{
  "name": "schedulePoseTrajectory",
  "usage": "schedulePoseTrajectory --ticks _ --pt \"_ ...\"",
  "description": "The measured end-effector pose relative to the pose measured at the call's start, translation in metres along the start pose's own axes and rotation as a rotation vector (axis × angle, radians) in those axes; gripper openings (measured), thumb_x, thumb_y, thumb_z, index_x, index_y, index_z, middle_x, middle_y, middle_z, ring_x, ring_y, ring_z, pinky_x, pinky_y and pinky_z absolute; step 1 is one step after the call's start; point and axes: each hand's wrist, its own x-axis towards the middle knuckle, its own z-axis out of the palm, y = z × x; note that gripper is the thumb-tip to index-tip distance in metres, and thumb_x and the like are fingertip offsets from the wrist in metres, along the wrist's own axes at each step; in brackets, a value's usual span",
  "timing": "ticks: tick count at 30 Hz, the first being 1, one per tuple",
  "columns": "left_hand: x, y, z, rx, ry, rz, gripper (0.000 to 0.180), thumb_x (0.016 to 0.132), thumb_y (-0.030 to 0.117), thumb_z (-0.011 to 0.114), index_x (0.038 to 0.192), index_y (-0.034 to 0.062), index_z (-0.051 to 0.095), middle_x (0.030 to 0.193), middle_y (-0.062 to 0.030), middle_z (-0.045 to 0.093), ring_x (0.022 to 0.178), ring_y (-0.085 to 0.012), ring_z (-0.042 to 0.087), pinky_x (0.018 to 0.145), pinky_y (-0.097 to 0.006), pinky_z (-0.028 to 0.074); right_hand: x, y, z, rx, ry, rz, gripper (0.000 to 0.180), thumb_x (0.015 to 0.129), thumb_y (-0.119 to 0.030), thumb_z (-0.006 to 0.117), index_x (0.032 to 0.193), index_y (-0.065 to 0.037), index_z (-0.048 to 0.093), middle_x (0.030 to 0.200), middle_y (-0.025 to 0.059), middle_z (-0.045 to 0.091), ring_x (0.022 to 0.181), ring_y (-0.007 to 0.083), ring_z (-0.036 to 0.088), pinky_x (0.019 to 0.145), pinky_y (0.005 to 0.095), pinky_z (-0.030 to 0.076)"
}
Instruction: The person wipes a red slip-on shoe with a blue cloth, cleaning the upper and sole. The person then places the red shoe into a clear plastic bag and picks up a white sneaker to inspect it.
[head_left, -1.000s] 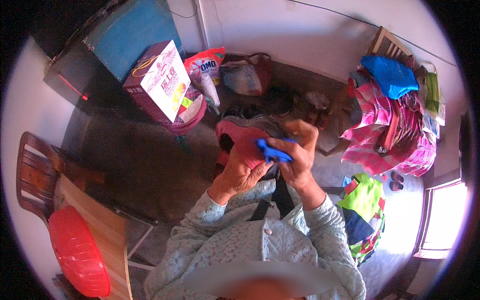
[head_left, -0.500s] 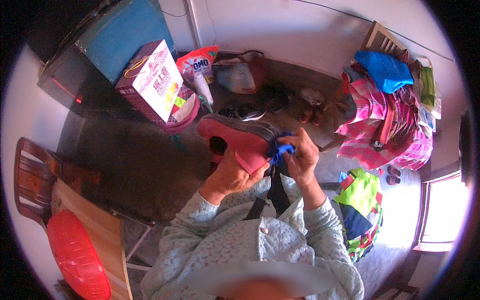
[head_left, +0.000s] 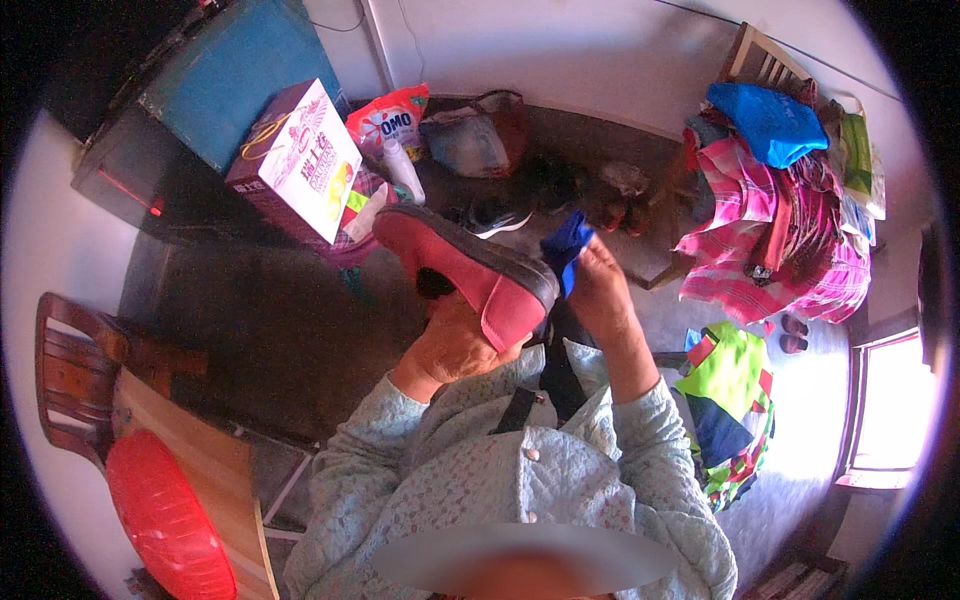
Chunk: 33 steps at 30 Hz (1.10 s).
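A red shoe (head_left: 462,275) with a dark sole is held up in front of me, lying on its side with the toe pointing up and left. My left hand (head_left: 455,340) is closed around it from below, near the heel and the opening. Just right of the heel, my right hand (head_left: 603,290) pinches a bright blue cloth (head_left: 568,248). A narrow gap shows between most of the cloth and the sole.
A gift box (head_left: 300,165), a red detergent bag (head_left: 390,120) and a white bottle (head_left: 402,172) stand at the back left. Several dark shoes (head_left: 495,215) lie beyond. Clothes pile on a chair (head_left: 760,55) at right. A red basin (head_left: 165,515) leans near left.
The blue cloth has come away from the heel and now sticks up from my right hand. The shoe has tilted, its toe rising up and left and its sole showing more.
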Motion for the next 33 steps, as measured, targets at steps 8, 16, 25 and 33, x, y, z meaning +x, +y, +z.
schedulePoseTrajectory --ticks 8,16,25,33 --pt "-0.002 -0.008 0.011 -0.015 -0.109 0.053 0.031 0.072 0.019 0.065 0.1 0.0071 0.058 0.1 -0.0111 0.06 0.093 -0.035 0.056 0.084 -0.048 0.043 -0.022 0.015 0.013 -0.091 0.079 0.052 0.031 0.08 -0.015 0.068 0.106 -0.011 0.053 0.099 -0.0018 0.055 0.094 0.0114 0.052 0.087 0.0295 0.041" --pt "-0.004 0.011 0.007 -0.423 0.286 -0.405 0.031 0.084 0.023 0.061 0.108 0.0031 0.055 0.098 -0.0103 0.059 0.094 -0.0254 0.056 0.084 -0.035 0.042 -0.024 0.035 0.02 -0.168 0.126 -0.161 0.031 0.073 -0.009 0.069 0.097 -0.01 0.05 0.095 -0.0011 0.051 0.089 0.0095 0.048 0.082 0.0249 0.038" --pt "-0.019 0.01 0.011 -0.841 0.169 -0.583 0.026 0.082 0.018 0.063 0.102 0.0033 0.056 0.097 -0.0051 0.058 0.089 -0.0157 0.054 0.082 -0.03 0.043 -0.046 0.042 0.013 -1.052 0.095 -0.754 0.035 0.079 -0.032 0.068 0.098 -0.007 0.052 0.101 0.0153 0.048 0.094 0.0289 0.046 0.084 0.038 0.038" --pt "-0.02 0.011 0.006 -0.617 -0.024 -0.342 0.057 0.076 0.025 0.068 0.122 0.0011 0.046 0.129 -0.0209 0.039 0.124 -0.0365 0.034 0.105 -0.042 0.023 -0.038 -0.009 0.013 -1.131 -0.209 -0.399 0.023 0.071 -0.021 0.075 0.083 -0.006 0.064 0.078 0.0052 0.055 0.075 0.0207 0.052 0.068 0.0306 0.042"
